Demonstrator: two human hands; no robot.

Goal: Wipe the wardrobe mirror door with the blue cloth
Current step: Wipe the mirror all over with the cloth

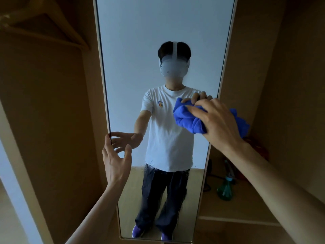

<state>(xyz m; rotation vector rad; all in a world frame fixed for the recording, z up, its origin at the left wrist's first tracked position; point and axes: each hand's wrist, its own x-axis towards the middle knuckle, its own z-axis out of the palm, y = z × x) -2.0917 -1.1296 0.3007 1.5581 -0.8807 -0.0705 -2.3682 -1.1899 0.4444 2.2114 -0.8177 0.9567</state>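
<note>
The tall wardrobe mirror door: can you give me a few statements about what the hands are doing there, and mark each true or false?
1. The right hand presses a bunched blue cloth against the tall wardrobe mirror door. True.
2. The left hand holds a second cloth. False: it is open and empty, fingers at the mirror's left edge.
3. A green spray bottle stands on the wooden shelf right of the mirror. True.
4. The cloth is at the mirror's bottom edge. False: it is about mid-height, near the right edge.
</note>
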